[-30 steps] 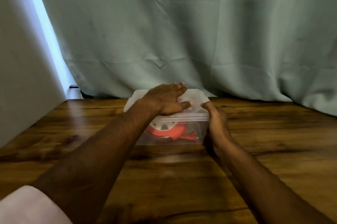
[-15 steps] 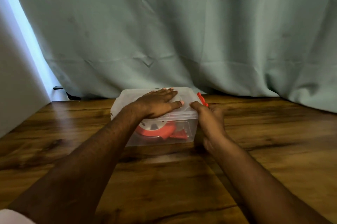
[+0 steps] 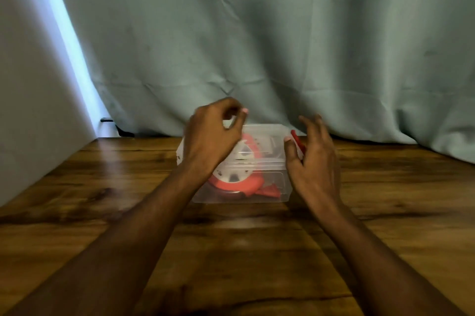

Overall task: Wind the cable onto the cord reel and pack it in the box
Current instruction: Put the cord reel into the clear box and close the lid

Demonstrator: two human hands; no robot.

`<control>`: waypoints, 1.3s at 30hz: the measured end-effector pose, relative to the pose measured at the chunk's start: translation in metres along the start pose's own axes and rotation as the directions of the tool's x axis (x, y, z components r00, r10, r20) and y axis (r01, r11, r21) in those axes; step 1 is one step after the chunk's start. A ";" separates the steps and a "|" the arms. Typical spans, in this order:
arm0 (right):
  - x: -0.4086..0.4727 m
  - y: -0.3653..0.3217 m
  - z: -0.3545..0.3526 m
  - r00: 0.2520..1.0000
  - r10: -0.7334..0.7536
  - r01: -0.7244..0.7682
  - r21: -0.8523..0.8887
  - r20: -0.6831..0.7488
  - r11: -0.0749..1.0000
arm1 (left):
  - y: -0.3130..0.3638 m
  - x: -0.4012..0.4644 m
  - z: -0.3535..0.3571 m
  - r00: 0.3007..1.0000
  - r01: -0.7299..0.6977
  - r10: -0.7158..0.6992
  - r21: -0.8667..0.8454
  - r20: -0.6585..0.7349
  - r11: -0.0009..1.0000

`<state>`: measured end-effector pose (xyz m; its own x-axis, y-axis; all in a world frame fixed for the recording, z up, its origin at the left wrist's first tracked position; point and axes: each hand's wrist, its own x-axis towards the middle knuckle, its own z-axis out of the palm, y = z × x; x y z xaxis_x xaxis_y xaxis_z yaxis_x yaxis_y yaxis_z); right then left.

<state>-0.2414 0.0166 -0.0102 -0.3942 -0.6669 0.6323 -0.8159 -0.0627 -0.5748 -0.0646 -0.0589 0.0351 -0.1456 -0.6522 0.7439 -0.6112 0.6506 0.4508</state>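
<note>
Box: a clear plastic rectangular box with its lid on is set on the brown wooden worktop, near the pale green curtain.
Reel: an orange and white round cord reel is seen inside the box, through its wall.
Left hand: the left hand is held above the lid, fingers loosely curled, nothing gripped.
Right hand: the right hand is placed at the box's right end beside a red latch, fingers spread and relaxed; contact cannot be told.
</note>
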 end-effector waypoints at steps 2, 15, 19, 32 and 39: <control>0.004 -0.003 -0.004 0.985 -0.166 0.166 -0.007 0.044 0.986 | -0.028 -0.008 -0.019 0.979 0.152 -0.155 -0.033 -0.136 0.988; 0.008 -0.014 0.001 0.875 -0.246 0.387 -0.297 0.418 0.873 | -0.074 -0.022 -0.059 0.342 0.920 -0.605 -0.387 0.719 0.061; 0.007 -0.016 0.002 0.874 -0.245 0.391 -0.308 0.420 0.867 | -0.070 -0.007 -0.053 0.576 0.812 -0.724 -0.167 0.379 0.559; -0.001 -0.023 -0.008 0.891 -0.262 0.390 -0.330 0.372 0.859 | -0.036 -0.030 -0.064 0.958 0.186 -0.274 0.539 0.088 0.821; -0.054 -0.045 -0.052 0.922 -0.123 0.278 -0.407 0.367 0.870 | 0.008 -0.113 -0.070 0.958 -0.126 -0.063 0.604 0.281 0.787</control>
<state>-0.2055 0.0945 0.0083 -0.1076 -0.8796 0.4635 -0.9917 0.0621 -0.1124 0.0014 0.0468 -0.0110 -0.3197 -0.7747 0.5456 -0.9325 0.3593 -0.0363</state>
